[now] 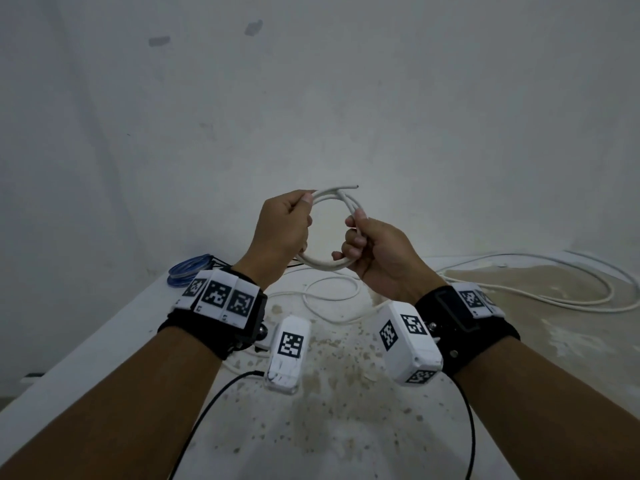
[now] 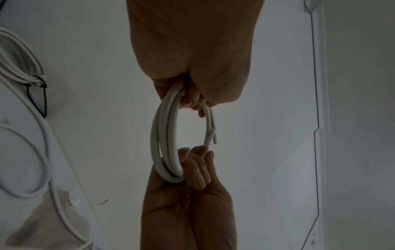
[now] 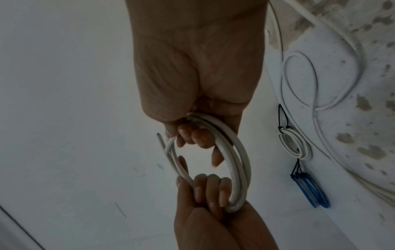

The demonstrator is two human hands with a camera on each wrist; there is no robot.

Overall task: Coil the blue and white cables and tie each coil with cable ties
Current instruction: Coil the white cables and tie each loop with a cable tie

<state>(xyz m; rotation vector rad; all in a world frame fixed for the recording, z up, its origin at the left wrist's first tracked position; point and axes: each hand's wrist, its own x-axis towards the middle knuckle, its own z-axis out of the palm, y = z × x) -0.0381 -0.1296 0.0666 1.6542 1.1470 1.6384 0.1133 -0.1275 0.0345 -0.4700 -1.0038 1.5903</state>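
Note:
I hold a small coil of white cable point(image 1: 323, 265) up in front of the wall with both hands. My left hand point(image 1: 285, 226) grips its left side, fingers curled round the turns point(image 2: 163, 135). On the other side my right hand point(image 1: 365, 245) holds the strands with its fingers curled through the ring point(image 3: 239, 162). A short free cable end point(image 1: 348, 187) sticks out at the top. No tie shows on this coil. The blue coil point(image 1: 188, 268) lies on the table at the back left, bound with black ties point(image 3: 296, 170).
Another white coil point(image 3: 296, 145) with a black cable tie point(image 2: 40, 96) lies beside the blue one. Long loose white cable point(image 1: 540, 296) snakes over the stained white table point(image 1: 346, 427) at the right and middle. A black lead point(image 1: 207, 403) runs below my left wrist.

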